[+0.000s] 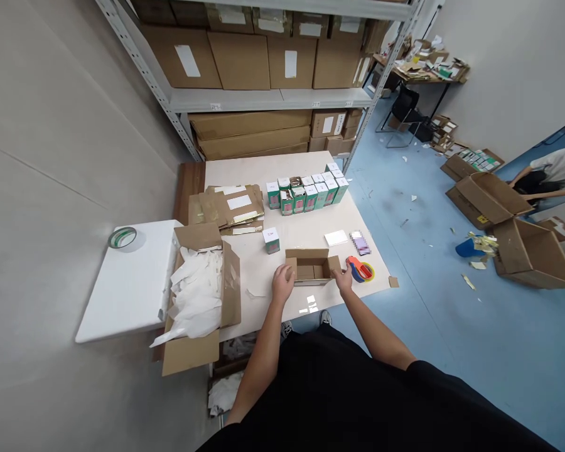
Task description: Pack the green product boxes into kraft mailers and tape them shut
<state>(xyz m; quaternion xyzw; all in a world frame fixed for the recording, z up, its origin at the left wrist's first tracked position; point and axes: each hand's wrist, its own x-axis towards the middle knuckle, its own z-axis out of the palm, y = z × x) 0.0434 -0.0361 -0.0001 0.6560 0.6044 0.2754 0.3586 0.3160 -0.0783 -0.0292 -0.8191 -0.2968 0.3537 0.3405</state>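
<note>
A small open cardboard box (311,269) sits near the front edge of the pale table (245,172). My left hand (283,281) is closed on its left end. My right hand (343,277) grips its right flap. A single green-and-white small box (271,240) stands just behind the cardboard box. A cluster of several similar green-and-white boxes (307,191) stands further back on the table.
A red tape dispenser (360,270) lies right of my right hand, with a white card (336,238) and a purple item (360,243) behind it. An open carton of white paper (198,295) stands left. Flattened cardboard (228,206), a tape roll (122,237), shelving with cartons, and floor boxes beside another person (553,172) surround the table.
</note>
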